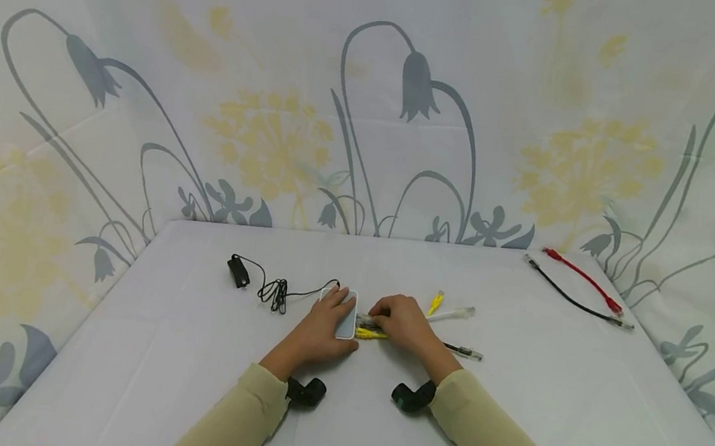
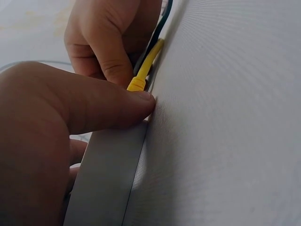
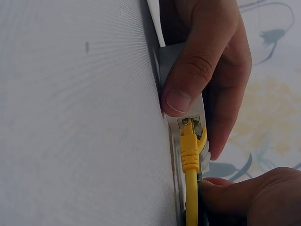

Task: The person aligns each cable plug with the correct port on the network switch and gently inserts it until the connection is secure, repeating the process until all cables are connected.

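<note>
My left hand [image 1: 322,327] grips a small white network switch [image 1: 346,319], thumb along its near side and fingers over its top. In the right wrist view a yellow network cable [image 3: 190,155] has its plug in a port by the left thumb. Close to the ports, my right hand [image 1: 404,323] pinches a network cable; its fingers cover which one. A white cable [image 1: 454,315] and a black cable [image 1: 464,352] reach out past the right hand. The yellow cable's far end [image 1: 436,303] sticks up behind that hand.
A black power adapter [image 1: 239,271] lies at left, its bundled cord [image 1: 277,292] running to the switch. At the back right lie a red cable [image 1: 584,278] and a black cable [image 1: 565,294]. Floral cloth [image 1: 368,141] hangs behind the white table [image 1: 174,380].
</note>
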`<state>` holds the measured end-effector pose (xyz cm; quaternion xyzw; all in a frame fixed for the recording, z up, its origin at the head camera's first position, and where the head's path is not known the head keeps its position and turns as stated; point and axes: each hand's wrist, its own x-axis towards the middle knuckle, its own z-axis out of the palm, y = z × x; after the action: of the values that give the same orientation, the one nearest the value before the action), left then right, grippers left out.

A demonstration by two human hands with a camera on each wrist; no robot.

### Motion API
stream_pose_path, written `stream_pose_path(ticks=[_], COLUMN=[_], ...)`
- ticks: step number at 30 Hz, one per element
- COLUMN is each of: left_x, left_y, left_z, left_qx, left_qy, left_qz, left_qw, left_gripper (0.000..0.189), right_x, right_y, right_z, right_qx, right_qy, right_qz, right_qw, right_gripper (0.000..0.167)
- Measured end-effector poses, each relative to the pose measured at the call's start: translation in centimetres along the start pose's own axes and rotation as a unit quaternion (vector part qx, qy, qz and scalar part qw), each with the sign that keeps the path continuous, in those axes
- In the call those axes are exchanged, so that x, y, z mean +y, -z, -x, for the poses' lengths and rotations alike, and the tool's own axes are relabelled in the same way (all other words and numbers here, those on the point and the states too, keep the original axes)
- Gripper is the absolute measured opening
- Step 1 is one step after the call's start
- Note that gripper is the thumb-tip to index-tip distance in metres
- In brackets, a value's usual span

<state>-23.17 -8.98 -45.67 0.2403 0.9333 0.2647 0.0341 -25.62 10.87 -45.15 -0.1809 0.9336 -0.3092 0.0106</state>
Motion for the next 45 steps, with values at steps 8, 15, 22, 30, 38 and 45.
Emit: stream_pose_path(ticks=[8, 15, 22, 30, 38, 45], left_x=[-0.11, -0.27, -0.36, -0.49, -0.51, -0.37], left_y=[-0.12, -0.14, -0.11, -0.28, -0.31, -0.25], left_z=[-0.03, 0.01, 0.11, 0.16, 0.09, 0.22], left_qx=[0.003, 0.002, 0.005, 0.007, 0.004, 0.004], left_qy=[0.000, 0.007, 0.009, 0.011, 0.010, 0.011], left_qz=[0.007, 0.020, 0.034, 0.041, 0.032, 0.034], left_qw=[1.0000, 0.9998, 0.9994, 0.9991, 0.9994, 0.9993], left_gripper=[0.078, 0.078, 0.077, 0.077, 0.078, 0.078], right_x=[0.01, 0.20, 0.01, -0.20, 0.06, 0.59], right_y=[-0.01, -0.14, -0.11, -0.05, 0.13, 0.66], right_z=[0.15, 0.20, 0.31, 0.72, 0.73, 0.73], right_qx=[0.001, 0.001, 0.003, 0.003, -0.002, 0.013], right_qy=[-0.007, -0.008, -0.016, -0.024, -0.024, -0.025], right_qz=[-0.008, -0.018, -0.025, -0.033, -0.034, -0.034], right_qw=[0.9999, 0.9998, 0.9996, 0.9992, 0.9991, 0.9990], right_gripper=[0.011, 0.010, 0.011, 0.013, 0.013, 0.015])
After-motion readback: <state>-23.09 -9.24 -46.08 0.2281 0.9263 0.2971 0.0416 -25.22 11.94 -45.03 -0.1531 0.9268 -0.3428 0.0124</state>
